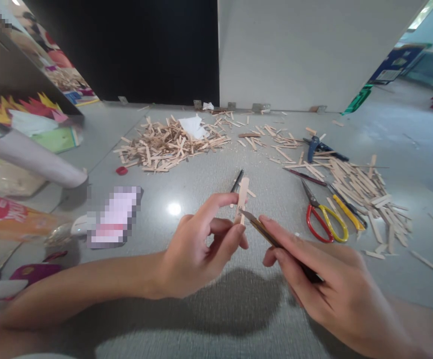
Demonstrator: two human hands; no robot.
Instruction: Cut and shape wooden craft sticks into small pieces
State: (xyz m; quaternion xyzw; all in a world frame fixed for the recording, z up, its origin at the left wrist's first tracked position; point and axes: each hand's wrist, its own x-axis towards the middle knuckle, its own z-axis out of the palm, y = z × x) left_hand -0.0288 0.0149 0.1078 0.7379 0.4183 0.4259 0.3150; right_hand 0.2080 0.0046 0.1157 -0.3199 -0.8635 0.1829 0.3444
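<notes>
Nearest, the right hand [332, 284] has its fingers clamped on a slim craft knife [263, 230], the index finger laid along its back, likely to steer the blade with light pressure. Its tip meets the face of a flat wooden stick [243, 192], which the left hand [194, 249] holds roughly upright, raised over the tabletop [201, 329]. The left fingers are closed on the stick, thumb low and index finger higher, presumably bracing it while leaving the middle open to the blade.

Just beyond lies a dark pen [237, 180]. To the right, scissors [314, 202] and a yellow-handled tool [345, 209] lie beside loose sticks [365, 187], probably for easy reach. A phone [115, 217] lies to the left.

Farther left, an orange and red container [25, 217] rests on its side; blur hides what it holds. Past it are a clear bag [14, 179] of something pale and a thick tube [44, 157], its near-left opening dark inside.

Toward the back, short wooden pieces [164, 147] are heaped under white paper [193, 127], before a pale panel [306, 55] and a black one.
</notes>
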